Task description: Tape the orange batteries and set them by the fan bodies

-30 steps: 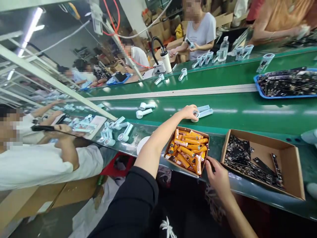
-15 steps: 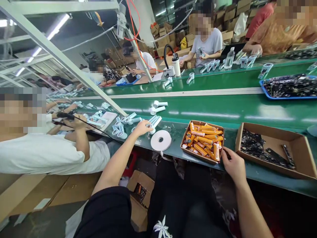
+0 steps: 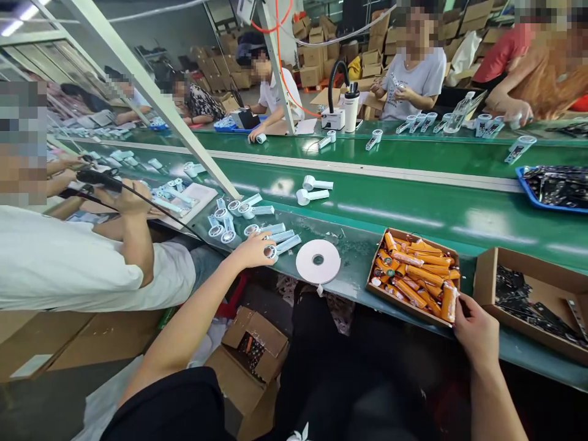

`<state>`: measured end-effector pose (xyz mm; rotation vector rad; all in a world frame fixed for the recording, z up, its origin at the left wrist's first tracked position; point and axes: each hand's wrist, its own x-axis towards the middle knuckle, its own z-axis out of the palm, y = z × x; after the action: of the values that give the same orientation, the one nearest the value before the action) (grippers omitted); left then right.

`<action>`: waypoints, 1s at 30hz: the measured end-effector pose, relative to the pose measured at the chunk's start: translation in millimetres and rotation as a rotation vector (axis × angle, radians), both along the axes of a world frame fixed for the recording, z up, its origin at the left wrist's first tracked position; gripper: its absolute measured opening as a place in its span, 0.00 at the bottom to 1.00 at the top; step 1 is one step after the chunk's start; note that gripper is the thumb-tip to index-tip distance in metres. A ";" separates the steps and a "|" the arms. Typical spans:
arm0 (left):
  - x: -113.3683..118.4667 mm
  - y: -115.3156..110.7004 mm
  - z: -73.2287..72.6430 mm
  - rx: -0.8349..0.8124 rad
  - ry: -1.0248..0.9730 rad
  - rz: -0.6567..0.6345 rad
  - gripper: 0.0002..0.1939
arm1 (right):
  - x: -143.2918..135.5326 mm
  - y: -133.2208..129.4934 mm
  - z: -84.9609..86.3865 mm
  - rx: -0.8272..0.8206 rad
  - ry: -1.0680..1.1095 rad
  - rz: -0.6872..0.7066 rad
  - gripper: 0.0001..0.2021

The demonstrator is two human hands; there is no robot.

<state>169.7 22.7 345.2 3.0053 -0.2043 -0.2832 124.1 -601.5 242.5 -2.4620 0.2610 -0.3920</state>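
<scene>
My left hand (image 3: 253,251) is closed around the round head of a light blue plastic fan housing (image 3: 288,244), whose handle points right along the bench. Similar housings (image 3: 223,214) lie close by, several in a loose cluster to the left. My right hand (image 3: 478,331) pinches the near right corner of a small cardboard box (image 3: 404,310), filled with orange cylindrical batteries (image 3: 416,269). Some of its fingers are hidden behind the box wall. Between my hands, a roll of white tape (image 3: 318,261) lies flat on the bench, its loose end hanging over the front edge.
A larger cardboard box (image 3: 484,275) with black strip-like parts stands at the right. Beyond the bench runs a green conveyor (image 3: 395,202) carrying two housings (image 3: 316,190). A slanted metal post (image 3: 184,135) rises at left. A co-worker in a white shirt (image 3: 82,263) sits close on the left.
The view has shifted, so the bench items appear farther right. My left hand has moved left relative to the tape roll, onto a housing's round head. My right hand stays at the battery box's corner.
</scene>
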 end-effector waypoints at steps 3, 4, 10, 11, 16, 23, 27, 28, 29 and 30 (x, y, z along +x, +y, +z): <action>-8.9 10.9 -2.9 0.064 -0.052 0.058 0.24 | -0.8 1.6 3.5 -0.016 -0.008 -0.010 0.31; -9.0 15.9 -3.4 0.095 -0.064 0.077 0.25 | -0.8 2.1 4.5 -0.020 -0.011 -0.011 0.31; 8.0 47.8 4.9 0.188 -0.024 0.150 0.30 | -0.2 4.1 7.5 -0.022 -0.027 -0.012 0.31; 10.1 49.4 8.4 0.191 -0.015 0.164 0.32 | -0.4 4.0 7.6 -0.018 -0.025 -0.014 0.31; 41.0 9.8 24.0 0.139 -0.028 0.279 0.37 | 0.1 4.6 9.2 0.024 -0.015 0.017 0.29; 203.8 -102.9 10.6 -0.081 -0.108 0.293 0.39 | 2.4 6.0 13.2 0.098 -0.016 0.023 0.23; 256.8 -101.6 -0.3 -0.074 0.031 0.290 0.39 | 1.7 5.1 10.7 0.154 0.024 0.043 0.21; 261.2 -97.9 -2.1 -0.067 0.054 0.262 0.39 | 1.8 4.7 9.5 0.169 0.031 0.047 0.20; 263.8 -94.8 -3.2 -0.055 0.075 0.230 0.39 | 2.0 4.2 8.1 0.187 0.037 0.051 0.19; 266.2 -93.0 -3.7 -0.040 0.094 0.195 0.38 | 2.2 3.6 6.6 0.208 0.043 0.054 0.19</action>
<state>435.9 -70.3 341.5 2.9344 0.0910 -0.3939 126.2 -597.9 249.1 -2.2703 0.2405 -0.2741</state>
